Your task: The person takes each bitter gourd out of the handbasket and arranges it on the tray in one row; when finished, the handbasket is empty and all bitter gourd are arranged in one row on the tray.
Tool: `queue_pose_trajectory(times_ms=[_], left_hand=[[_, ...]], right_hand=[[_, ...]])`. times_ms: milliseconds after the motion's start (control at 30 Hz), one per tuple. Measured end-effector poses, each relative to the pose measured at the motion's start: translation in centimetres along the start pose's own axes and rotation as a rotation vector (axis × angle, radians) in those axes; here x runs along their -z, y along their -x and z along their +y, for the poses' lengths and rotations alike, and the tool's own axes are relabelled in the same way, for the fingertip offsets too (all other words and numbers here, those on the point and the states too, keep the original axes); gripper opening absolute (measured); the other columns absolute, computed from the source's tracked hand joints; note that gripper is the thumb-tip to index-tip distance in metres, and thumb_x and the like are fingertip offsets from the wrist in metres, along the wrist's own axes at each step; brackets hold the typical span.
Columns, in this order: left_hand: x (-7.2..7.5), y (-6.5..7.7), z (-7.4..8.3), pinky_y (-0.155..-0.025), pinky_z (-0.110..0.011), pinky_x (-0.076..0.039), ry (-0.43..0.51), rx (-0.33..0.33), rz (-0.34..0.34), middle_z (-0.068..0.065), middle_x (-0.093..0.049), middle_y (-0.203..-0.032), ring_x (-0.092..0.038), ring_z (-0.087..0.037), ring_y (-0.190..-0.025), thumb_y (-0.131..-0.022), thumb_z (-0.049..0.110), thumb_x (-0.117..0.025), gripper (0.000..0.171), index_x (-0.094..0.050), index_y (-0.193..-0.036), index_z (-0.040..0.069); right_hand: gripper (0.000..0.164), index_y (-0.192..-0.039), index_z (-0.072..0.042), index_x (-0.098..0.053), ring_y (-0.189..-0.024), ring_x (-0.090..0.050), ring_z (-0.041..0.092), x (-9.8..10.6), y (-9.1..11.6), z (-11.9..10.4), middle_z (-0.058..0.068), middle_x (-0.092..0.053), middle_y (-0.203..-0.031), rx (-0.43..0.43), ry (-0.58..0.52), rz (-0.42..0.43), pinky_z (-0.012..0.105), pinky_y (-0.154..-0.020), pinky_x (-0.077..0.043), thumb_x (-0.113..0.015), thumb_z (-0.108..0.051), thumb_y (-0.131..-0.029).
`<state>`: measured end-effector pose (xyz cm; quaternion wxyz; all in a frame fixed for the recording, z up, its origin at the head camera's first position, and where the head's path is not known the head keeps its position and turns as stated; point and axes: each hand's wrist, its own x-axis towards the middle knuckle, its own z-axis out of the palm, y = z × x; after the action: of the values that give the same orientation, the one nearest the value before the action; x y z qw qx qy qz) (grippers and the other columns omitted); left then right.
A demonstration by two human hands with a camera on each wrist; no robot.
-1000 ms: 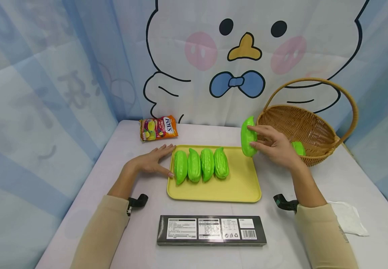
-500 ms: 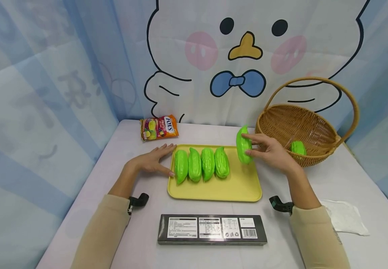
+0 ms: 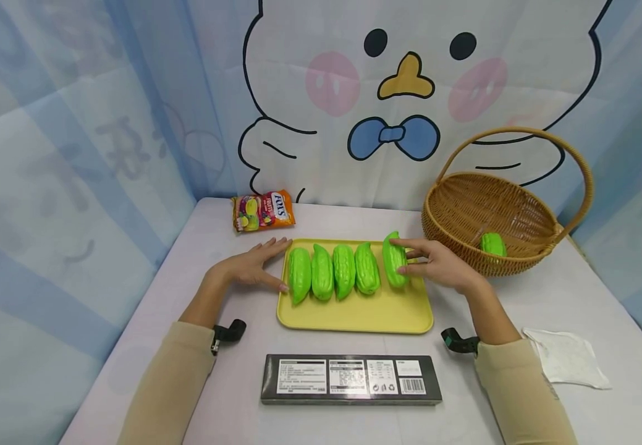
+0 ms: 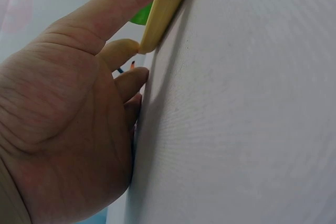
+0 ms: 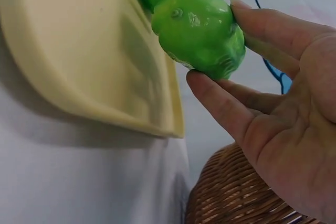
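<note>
My right hand [image 3: 437, 262] pinches a bright green toy bitter melon [image 3: 394, 261] between thumb and fingers. In the right wrist view this bitter melon [image 5: 197, 32] hangs over the yellow tray [image 5: 68, 35], its shadow falling on the tray. Several more toy bitter melons [image 3: 344, 272] lie side by side in a row on the left half of the yellow tray [image 3: 354, 318]. My left hand [image 3: 245, 266] rests at the tray's left side with its fingers spread. Its thumb touches the tray's rim [image 4: 163, 14] in the left wrist view.
On the right stands a wicker basket [image 3: 493, 194] with a tall handle; one green toy bitter melon [image 3: 493, 244] is inside. An orange candy bag [image 3: 263, 211] lies at the back left. A long black box [image 3: 351, 380] lies in front of the tray, and a white cloth [image 3: 566, 358] at right.
My right hand has carried the bitter melon left and down from beside the basket to over the tray's right half. The left hand has stayed in place.
</note>
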<state>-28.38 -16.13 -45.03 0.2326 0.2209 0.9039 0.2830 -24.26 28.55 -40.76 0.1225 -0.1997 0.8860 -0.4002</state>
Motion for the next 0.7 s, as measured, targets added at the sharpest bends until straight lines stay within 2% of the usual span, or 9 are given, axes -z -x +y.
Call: queue_pose_trajectory(times_ms=[200,533,700], left_hand=[[0.11,0.07,0.17,-0.129,-0.066,0.002,0.008,-0.001,0.0,-0.004,-0.003,-0.177,0.006,-0.04,-0.162,-0.077,0.061,-0.085,0.121,-0.014,-0.169,0.029],[0.04,-0.18,-0.16,-0.129,-0.067,0.001,-0.001,0.0,-0.008,-0.004,-0.001,-0.177,0.006,-0.041,-0.162,-0.075,0.066,-0.084,0.123,-0.013,-0.169,0.031],[0.08,-0.1,-0.16,-0.128,-0.069,0.002,0.003,-0.006,-0.004,-0.004,-0.002,-0.178,0.006,-0.041,-0.162,-0.077,0.064,-0.084,0.121,-0.014,-0.169,0.031]], right_hand=[[0.068,-0.156,-0.016,-0.051,-0.137,-0.055,0.045,-0.3,-0.14,0.61,0.019,-0.043,-0.163,-0.019,-0.012,-0.053,0.061,-0.11,-0.05,-0.078,-0.026,-0.095],[0.066,-0.157,-0.012,-0.047,-0.134,-0.058,0.042,-0.7,-0.18,0.89,0.021,-0.046,-0.16,-0.006,-0.01,-0.084,0.058,-0.108,-0.052,-0.074,-0.028,-0.098],[0.064,-0.157,-0.014,-0.048,-0.133,-0.059,0.039,-0.81,-0.21,0.96,0.019,-0.046,-0.16,-0.015,-0.016,-0.081,0.054,-0.107,-0.053,-0.072,-0.029,-0.1]])
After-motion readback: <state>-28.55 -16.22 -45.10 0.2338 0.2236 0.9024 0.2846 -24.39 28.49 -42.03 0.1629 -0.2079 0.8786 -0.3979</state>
